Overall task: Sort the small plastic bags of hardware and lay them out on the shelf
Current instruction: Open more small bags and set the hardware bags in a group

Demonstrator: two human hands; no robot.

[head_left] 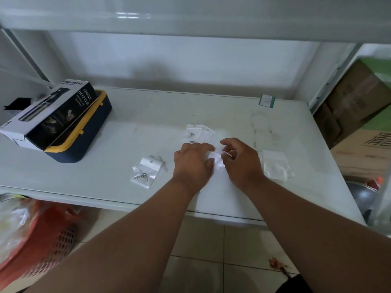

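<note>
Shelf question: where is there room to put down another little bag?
The shelf is bare along the back, between the navy box and the green label, and along the front left edge. It is crowded in the middle, where the left hand, right hand and bags sit.

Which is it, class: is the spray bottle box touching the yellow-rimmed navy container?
Touching. The head view shows the spray bottle box lying tilted across the yellow-rimmed navy container, resting on its rim.

Bag (218, 163) under hands, overexposed
</note>
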